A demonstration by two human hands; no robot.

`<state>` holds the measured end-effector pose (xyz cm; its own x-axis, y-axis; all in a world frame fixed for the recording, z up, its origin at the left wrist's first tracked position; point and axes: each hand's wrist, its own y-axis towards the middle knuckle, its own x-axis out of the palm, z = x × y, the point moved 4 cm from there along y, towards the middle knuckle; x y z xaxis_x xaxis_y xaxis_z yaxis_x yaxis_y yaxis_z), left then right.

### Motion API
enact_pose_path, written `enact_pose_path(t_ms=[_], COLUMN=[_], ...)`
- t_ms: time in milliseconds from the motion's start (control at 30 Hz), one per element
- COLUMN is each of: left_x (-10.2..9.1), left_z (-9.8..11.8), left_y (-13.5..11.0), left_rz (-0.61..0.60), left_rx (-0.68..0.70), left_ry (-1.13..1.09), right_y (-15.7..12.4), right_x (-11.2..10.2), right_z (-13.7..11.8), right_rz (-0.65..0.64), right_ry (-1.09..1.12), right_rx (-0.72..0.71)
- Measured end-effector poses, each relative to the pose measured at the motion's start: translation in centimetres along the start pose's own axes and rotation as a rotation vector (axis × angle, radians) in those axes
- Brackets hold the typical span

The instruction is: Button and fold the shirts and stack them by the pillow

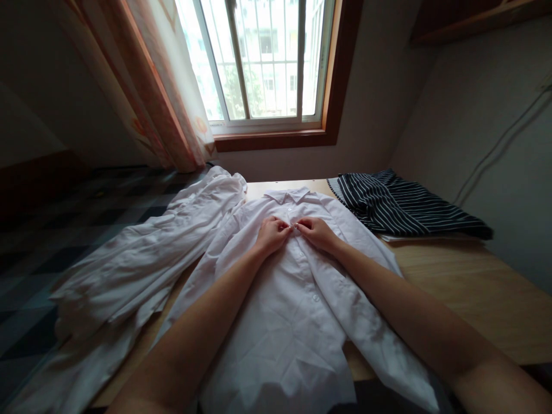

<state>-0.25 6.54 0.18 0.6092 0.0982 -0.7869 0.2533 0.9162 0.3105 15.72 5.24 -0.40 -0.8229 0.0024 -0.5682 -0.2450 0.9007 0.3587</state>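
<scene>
A white button-up shirt [276,310] lies front side up on a wooden table, its collar [288,195] pointing toward the window. Both hands meet at the front placket a little below the collar. My left hand [273,234] pinches the placket edge from the left, fingertips pressed together. From the right, my right hand [317,231] pinches the cloth at the same spot, nearly touching the left one. Fingertips hide whatever button is there. Further down the placket a lower button [315,298] shows. One sleeve [388,345] stretches toward the near right.
Another white garment [142,253] lies crumpled on the left, partly over a dark checked bed cover [30,259]. Black-and-white striped cloth [405,204] rests at the table's back right. Bare wood of the table [474,287] shows on the right. Behind stand a barred window [267,63] and curtain [159,86].
</scene>
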Motion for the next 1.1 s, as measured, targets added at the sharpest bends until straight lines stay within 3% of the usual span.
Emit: enact_pose_path(t_ms=[300, 667, 1100], left_x=[0.1, 0.2, 0.3], left_z=[-0.4, -0.2, -0.1], left_y=[0.0, 0.4, 0.4], left_rz=[-0.018, -0.001, 0.023], left_rx=[0.021, 0.007, -0.018], left_ry=[-0.082, -0.023, 0.042], right_y=[0.6, 0.1, -0.1], right_x=[0.2, 1.2, 1.1], right_z=[0.6, 0.0, -0.7], right_rz=[0.021, 0.119, 0.104], right_ry=[0.115, 0.016, -0.103], right_rx=[0.064, 0.052, -0.002])
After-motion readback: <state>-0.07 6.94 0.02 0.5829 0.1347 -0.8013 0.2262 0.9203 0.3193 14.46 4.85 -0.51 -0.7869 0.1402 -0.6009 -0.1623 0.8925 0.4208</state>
